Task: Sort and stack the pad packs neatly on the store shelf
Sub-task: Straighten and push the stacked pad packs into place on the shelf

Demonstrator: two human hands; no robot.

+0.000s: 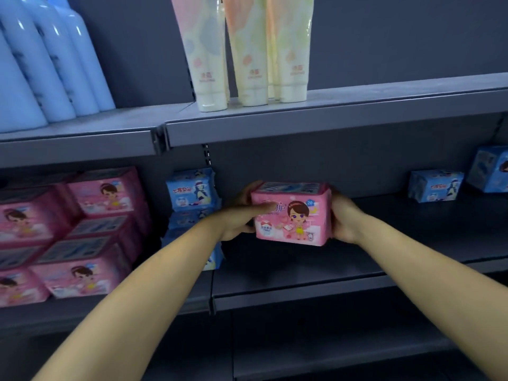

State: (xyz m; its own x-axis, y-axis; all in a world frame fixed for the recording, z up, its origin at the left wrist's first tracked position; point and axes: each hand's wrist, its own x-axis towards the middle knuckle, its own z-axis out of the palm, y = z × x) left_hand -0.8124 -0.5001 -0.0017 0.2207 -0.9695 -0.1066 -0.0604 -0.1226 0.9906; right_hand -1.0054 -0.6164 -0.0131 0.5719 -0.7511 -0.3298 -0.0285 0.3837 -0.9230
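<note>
Both arms reach forward over the grey middle shelf (343,279), and between my hands sits one pink pad pack (291,215), upright, printed face toward me, held above the shelf board near its middle. My left hand (239,218) grips the pack's left end, thumb laid across the front, fingers curled round behind the top corner. My right hand (345,218) clamps the right end, fingers wrapped behind it; how they lie at the back I cannot tell. Left of that, a stack of blue pad packs (192,204) stands just beside my left forearm, then piled pink packs (90,232) at far left. Two more blue packs (434,185) sit well apart at far right. Upper shelf (302,116) carries pastel tubes (253,50) and pale blue bottles (46,64).
</note>
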